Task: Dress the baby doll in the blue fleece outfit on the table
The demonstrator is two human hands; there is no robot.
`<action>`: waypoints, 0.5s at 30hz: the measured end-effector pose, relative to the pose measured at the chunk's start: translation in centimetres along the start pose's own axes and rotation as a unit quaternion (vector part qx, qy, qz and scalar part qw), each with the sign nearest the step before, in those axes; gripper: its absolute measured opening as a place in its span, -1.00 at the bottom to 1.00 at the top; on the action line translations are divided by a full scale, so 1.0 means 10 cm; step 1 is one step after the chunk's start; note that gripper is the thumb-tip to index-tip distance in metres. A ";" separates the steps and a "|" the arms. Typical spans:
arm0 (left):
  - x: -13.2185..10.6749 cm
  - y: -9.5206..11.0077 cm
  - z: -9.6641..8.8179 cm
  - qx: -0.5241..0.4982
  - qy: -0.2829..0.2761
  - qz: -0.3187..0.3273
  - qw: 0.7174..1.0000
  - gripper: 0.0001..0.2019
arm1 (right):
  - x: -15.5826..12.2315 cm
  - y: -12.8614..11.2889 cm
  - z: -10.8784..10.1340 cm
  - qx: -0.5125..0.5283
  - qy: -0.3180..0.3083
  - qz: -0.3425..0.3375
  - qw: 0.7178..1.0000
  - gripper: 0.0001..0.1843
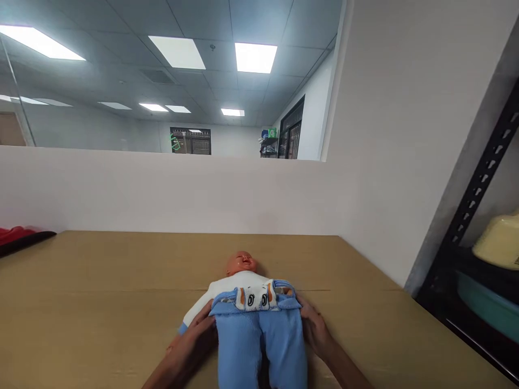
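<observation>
A baby doll (pixel 242 263) lies on its back, its head at the far end, in a white top (pixel 203 305) with a blue cuff. Light blue trousers (pixel 239 340) cover its lower body, with an animal-face patch at the folded waist. My left hand (pixel 198 332) grips the left side of the waistband, its fingertips partly hidden by the cloth. On the opposite side, my right hand (pixel 316 327) holds the waistband's right edge, with some fingers behind the fabric. The doll's right-side arm is hidden, and the trouser legs run off the bottom of the view.
Brown board (pixel 121 270) covers the table, with a white wall (pixel 182 189) behind it. A black metal shelf (pixel 470 210) stands at right, holding a yellow item (pixel 498 243) and a teal basin (pixel 486 308). Red cloth (pixel 16 234) lies at far left.
</observation>
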State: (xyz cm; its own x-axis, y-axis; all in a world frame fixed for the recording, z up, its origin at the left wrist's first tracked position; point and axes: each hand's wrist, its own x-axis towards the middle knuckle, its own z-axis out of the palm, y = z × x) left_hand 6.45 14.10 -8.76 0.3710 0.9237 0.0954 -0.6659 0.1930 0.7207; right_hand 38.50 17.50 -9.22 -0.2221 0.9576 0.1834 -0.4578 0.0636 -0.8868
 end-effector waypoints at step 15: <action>-0.07 0.11 0.16 0.231 0.194 0.131 0.945 -0.59 | 0.23 0.25 0.26 -0.132 0.024 0.045 0.990 -0.46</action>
State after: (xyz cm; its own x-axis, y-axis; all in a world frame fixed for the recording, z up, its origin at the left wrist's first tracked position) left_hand 6.51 13.17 -6.86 -0.0914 0.9888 0.1177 -0.3157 -0.1408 0.9384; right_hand 34.65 19.09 -9.90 -0.2070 0.9748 0.0832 -0.1965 0.0419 -0.9796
